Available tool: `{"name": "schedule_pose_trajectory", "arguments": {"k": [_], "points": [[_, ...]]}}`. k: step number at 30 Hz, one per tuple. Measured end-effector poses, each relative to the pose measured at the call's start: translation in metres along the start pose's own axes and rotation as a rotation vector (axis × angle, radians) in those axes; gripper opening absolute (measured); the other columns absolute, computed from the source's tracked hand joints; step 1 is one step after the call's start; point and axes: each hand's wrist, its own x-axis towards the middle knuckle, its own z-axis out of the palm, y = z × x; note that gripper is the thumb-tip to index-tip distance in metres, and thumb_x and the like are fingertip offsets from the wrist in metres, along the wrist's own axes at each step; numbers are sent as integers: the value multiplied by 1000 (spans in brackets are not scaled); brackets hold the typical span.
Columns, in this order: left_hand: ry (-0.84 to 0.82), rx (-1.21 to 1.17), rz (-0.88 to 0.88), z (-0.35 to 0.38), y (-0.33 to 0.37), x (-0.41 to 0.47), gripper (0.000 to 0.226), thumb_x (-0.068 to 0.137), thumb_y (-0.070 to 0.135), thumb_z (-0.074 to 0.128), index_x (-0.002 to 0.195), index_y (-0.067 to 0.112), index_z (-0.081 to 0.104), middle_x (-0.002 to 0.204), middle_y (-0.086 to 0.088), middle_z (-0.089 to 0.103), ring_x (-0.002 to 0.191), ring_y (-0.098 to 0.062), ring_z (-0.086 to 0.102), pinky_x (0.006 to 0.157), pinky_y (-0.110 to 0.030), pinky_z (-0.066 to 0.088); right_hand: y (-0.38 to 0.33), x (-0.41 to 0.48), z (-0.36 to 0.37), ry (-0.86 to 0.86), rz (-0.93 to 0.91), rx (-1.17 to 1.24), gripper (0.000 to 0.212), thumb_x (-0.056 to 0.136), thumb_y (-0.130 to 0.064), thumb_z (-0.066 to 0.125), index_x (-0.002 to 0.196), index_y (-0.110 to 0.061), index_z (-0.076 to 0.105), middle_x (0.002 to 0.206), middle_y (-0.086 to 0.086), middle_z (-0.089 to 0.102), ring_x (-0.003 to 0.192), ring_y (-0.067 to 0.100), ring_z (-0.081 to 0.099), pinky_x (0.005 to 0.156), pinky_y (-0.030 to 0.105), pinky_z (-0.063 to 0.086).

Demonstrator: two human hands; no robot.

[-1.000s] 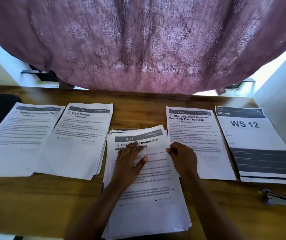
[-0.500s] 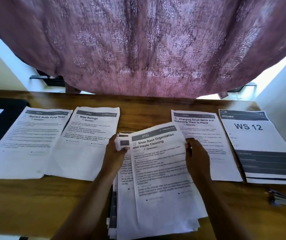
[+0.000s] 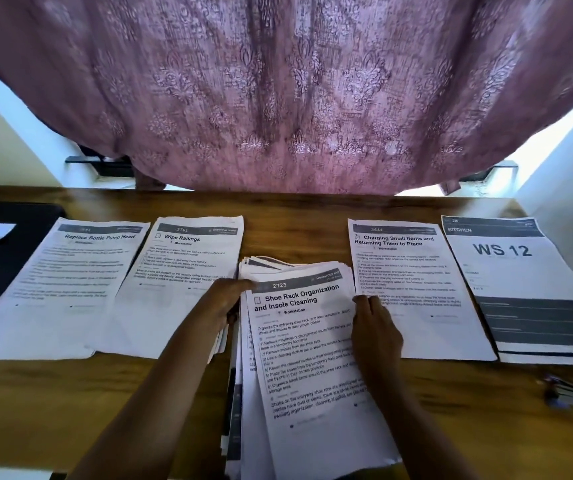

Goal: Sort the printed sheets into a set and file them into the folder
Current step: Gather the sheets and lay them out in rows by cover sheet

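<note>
A loose stack of printed sheets lies in the middle of the wooden table. Its top sheet is headed "Shoe Rack Organization and Insole Cleaning". My left hand grips the stack's upper left edge, fingers curled round the sheets. My right hand holds the right edge, fingertips on the top sheet. Four sorted piles lie in a row behind: "Replace Bottle Pump Head", "Wipe Railings", "Charging Small Items" and "WS 12". A black folder with a white label lies at the far left.
A patterned pink curtain hangs over the table's far edge. Small dark clips lie near the right edge. White walls close in on both sides. Bare wood shows in front of the left piles.
One second ago both hands lay on the stack's top sheet. They then raised the "Shoe Rack" sheet, and now it lies back on the stack with a hand at each side edge.
</note>
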Motion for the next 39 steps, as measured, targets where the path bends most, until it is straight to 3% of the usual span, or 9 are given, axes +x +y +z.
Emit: {"name": "schedule_pose_trajectory", "arguments": {"k": [4, 10, 12, 16, 22, 25, 28, 34, 39], "points": [[-54, 177, 205, 0, -4, -9, 29, 87, 26, 70, 112, 12, 69, 96, -5, 75, 86, -19, 71, 77, -32, 55, 4, 0, 5, 89, -2, 61, 23, 90, -5, 52, 112, -8, 58, 105, 11, 62, 88, 29, 60, 65, 36, 49], [-46, 376, 534, 14, -33, -16, 36, 82, 34, 70, 105, 58, 57, 136, -3, 56, 132, -26, 45, 108, -55, 36, 27, 7, 7, 267, 160, 475, 18, 95, -3, 46, 108, -5, 58, 104, 14, 61, 92, 32, 58, 76, 29, 39], [-16, 523, 556, 15, -29, -15, 42, 84, 35, 69, 118, 53, 52, 144, -6, 46, 140, -30, 31, 113, -57, 26, 31, 7, 8, 275, 159, 518, 18, 95, -3, 47, 109, -5, 58, 107, 14, 61, 97, 31, 58, 81, 29, 39], [-23, 556, 470, 13, -6, -5, 43, 88, 35, 67, 129, 23, 57, 133, -1, 59, 124, -24, 54, 103, -45, 44, 32, 7, 11, 273, 134, 534, 18, 95, -4, 47, 109, -6, 58, 107, 12, 62, 97, 29, 58, 84, 33, 43], [73, 161, 317, 9, 2, 3, 35, 83, 17, 72, 115, 20, 60, 115, -2, 66, 104, -23, 62, 95, -40, 47, 33, 7, 14, 283, 120, 515, 18, 95, -3, 49, 110, -5, 58, 107, 14, 63, 96, 30, 59, 84, 33, 44], [128, 200, 243, 5, -8, 8, 53, 81, 24, 75, 129, 18, 52, 121, -2, 61, 107, -26, 62, 89, -40, 51, 33, 7, 14, 288, 124, 522, 18, 95, -4, 50, 110, -5, 58, 106, 14, 63, 96, 29, 59, 83, 30, 42], [111, 227, 200, 0, -11, 7, 36, 86, 17, 70, 120, 11, 60, 108, -4, 66, 89, -22, 65, 70, -30, 50, 34, 7, 16, 289, 134, 542, 18, 96, -6, 48, 112, -7, 57, 108, 12, 63, 97, 28, 59, 84, 31, 43], [-56, 177, 290, -4, -24, -8, 27, 89, 19, 66, 115, 25, 65, 105, 5, 72, 95, -15, 68, 91, -43, 52, 35, 9, 14, 320, 146, 598, 19, 97, -7, 47, 112, -8, 58, 109, 10, 63, 99, 24, 58, 87, 32, 44], [-202, 266, 398, 7, -44, -19, 31, 93, 23, 61, 113, 45, 50, 110, 10, 68, 91, -7, 68, 76, -32, 57, 37, 8, 11, 326, 166, 688, 18, 97, -7, 46, 109, -10, 58, 108, 6, 64, 97, 21, 57, 88, 37, 47]]}}
